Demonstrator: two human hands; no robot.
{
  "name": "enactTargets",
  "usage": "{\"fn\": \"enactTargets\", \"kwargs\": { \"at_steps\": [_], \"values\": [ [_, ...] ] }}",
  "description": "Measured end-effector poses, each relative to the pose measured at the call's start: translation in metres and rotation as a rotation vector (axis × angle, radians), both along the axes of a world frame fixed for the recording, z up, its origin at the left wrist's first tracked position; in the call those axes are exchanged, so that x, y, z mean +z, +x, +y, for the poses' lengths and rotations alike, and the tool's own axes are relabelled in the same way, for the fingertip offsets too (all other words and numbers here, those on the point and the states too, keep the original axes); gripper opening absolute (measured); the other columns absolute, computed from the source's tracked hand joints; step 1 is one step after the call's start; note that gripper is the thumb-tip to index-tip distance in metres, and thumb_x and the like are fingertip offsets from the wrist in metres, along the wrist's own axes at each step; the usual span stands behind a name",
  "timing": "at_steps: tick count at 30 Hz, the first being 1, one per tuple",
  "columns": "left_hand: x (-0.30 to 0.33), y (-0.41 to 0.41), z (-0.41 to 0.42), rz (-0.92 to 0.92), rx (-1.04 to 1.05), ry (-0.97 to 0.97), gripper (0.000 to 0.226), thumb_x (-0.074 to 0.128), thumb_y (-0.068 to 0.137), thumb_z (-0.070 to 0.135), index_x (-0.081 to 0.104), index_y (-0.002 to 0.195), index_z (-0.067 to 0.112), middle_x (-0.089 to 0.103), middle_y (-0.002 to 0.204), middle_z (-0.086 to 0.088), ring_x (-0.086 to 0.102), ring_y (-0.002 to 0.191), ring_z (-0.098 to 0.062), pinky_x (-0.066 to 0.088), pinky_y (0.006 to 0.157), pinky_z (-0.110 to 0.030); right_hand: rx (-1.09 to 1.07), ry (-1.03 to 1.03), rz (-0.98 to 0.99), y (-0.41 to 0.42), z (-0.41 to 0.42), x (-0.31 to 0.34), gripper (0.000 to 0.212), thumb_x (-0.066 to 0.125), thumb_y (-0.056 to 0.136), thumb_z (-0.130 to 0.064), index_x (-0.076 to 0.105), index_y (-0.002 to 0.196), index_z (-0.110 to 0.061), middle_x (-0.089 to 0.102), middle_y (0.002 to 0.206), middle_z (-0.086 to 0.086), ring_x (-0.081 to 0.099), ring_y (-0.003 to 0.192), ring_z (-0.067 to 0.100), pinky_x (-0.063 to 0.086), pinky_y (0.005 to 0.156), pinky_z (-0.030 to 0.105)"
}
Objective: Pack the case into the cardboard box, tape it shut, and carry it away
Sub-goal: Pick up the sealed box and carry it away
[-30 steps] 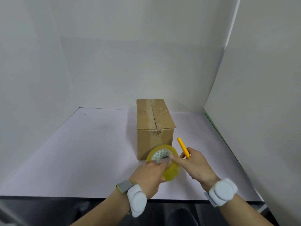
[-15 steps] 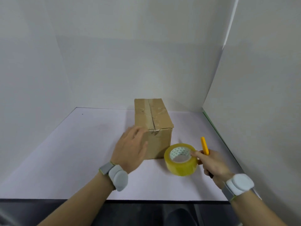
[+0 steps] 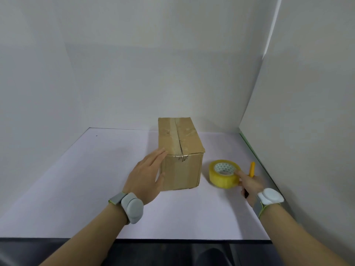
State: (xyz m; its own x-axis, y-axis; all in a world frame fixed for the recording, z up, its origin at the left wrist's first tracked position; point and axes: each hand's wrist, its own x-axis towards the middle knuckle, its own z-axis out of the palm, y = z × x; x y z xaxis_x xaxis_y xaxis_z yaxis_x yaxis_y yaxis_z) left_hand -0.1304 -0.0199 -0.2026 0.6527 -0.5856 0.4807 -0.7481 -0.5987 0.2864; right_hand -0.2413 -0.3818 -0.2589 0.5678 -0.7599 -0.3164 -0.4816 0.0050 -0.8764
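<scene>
A closed cardboard box (image 3: 180,150) stands in the middle of the table, tape running along its top seam. My left hand (image 3: 148,173) is flat with straight fingers against the box's near left corner. A yellow roll of tape (image 3: 223,174) lies flat on the table right of the box. My right hand (image 3: 249,184) holds a yellow utility knife (image 3: 252,168), and its forefinger touches the roll's rim. The case is hidden from view.
The white table (image 3: 86,179) is enclosed by white walls at the left, back and right. Its dark front edge (image 3: 172,240) runs below my forearms. The right wall (image 3: 297,131) stands close to my right hand.
The tape roll went from both hands down onto the table at the right. My left hand let go of it and moved up to the box's left corner.
</scene>
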Motion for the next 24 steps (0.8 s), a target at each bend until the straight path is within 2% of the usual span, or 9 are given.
{"fn": "enactTargets", "kwargs": {
  "at_steps": [4,8,9,10,12,13,18,22,24],
  "values": [
    [0.001,0.000,0.001,0.010,-0.010,0.003,0.066,0.058,0.098,0.020,0.033,0.159,0.025,0.033,0.164,0.012,0.030,0.150,-0.009,0.023,0.117,-0.022,0.005,-0.007,0.018,0.011,0.001,0.007,0.068,0.073,0.089,-0.049,0.068,0.094,0.019,0.070,0.068,0.030,0.056,0.048,0.031,0.048,0.060,0.038],
    [0.001,0.001,0.001,0.023,-0.025,-0.003,0.067,0.059,0.098,0.019,0.034,0.159,0.024,0.033,0.164,0.012,0.029,0.151,-0.009,0.025,0.118,-0.023,0.045,-0.062,0.067,0.019,0.006,0.010,0.044,0.065,0.094,-0.052,0.051,0.114,-0.016,0.064,0.049,0.019,0.058,0.042,0.027,0.058,0.070,0.043],
    [0.001,0.001,0.001,0.027,-0.029,-0.006,0.067,0.060,0.097,0.019,0.034,0.159,0.024,0.034,0.163,0.012,0.030,0.151,-0.009,0.027,0.119,-0.025,0.057,-0.066,0.080,0.021,0.005,0.010,0.046,0.063,0.095,-0.054,0.061,0.109,-0.011,0.063,0.048,0.018,0.059,0.044,0.028,0.057,0.072,0.043],
    [0.001,0.002,0.001,0.033,-0.032,-0.010,0.067,0.060,0.097,0.018,0.034,0.158,0.025,0.034,0.163,0.012,0.030,0.151,-0.009,0.028,0.119,-0.026,0.069,-0.061,0.100,0.023,0.003,0.009,0.054,0.062,0.095,-0.057,0.067,0.087,-0.004,0.063,0.049,0.017,0.060,0.048,0.029,0.055,0.073,0.042],
    [0.000,0.002,0.001,0.045,-0.037,-0.017,0.067,0.060,0.097,0.018,0.035,0.158,0.025,0.035,0.163,0.012,0.031,0.150,-0.009,0.031,0.120,-0.029,0.077,-0.034,0.136,0.027,0.002,0.007,0.072,0.062,0.094,-0.061,0.062,0.053,-0.001,0.064,0.052,0.018,0.062,0.056,0.032,0.052,0.073,0.040],
    [0.000,0.003,0.001,0.049,-0.039,-0.019,0.068,0.061,0.097,0.017,0.034,0.158,0.026,0.035,0.163,0.012,0.031,0.150,-0.009,0.031,0.121,-0.031,0.069,-0.020,0.135,0.029,0.001,0.006,0.074,0.063,0.093,-0.060,0.060,0.049,-0.001,0.064,0.055,0.019,0.061,0.058,0.032,0.051,0.074,0.040],
    [-0.001,0.002,0.003,0.053,-0.050,-0.028,0.068,0.062,0.097,0.017,0.034,0.158,0.026,0.035,0.163,0.012,0.031,0.150,-0.010,0.035,0.120,-0.037,-0.007,0.107,0.032,0.031,-0.002,0.003,0.057,0.076,0.092,-0.044,0.056,0.057,-0.004,0.057,0.056,0.017,0.052,0.054,0.029,0.049,0.067,0.041],
    [-0.001,0.002,0.003,0.045,-0.055,-0.037,0.068,0.063,0.096,0.015,0.036,0.158,0.025,0.036,0.162,0.011,0.033,0.150,-0.010,0.036,0.120,-0.038,-0.052,0.161,-0.042,0.025,0.000,0.005,0.040,0.075,0.096,-0.031,0.057,0.074,-0.003,0.052,0.059,0.015,0.046,0.031,0.019,0.038,0.034,0.018],
    [-0.001,0.002,0.003,0.043,-0.053,-0.044,0.068,0.062,0.095,0.015,0.037,0.157,0.025,0.037,0.162,0.012,0.033,0.150,-0.010,0.035,0.120,-0.036,-0.063,0.210,-0.098,0.022,0.001,0.003,0.033,0.072,0.099,-0.026,0.060,0.086,0.002,0.050,0.061,0.014,0.043,0.027,0.016,0.035,0.031,0.015]
  ]
}}
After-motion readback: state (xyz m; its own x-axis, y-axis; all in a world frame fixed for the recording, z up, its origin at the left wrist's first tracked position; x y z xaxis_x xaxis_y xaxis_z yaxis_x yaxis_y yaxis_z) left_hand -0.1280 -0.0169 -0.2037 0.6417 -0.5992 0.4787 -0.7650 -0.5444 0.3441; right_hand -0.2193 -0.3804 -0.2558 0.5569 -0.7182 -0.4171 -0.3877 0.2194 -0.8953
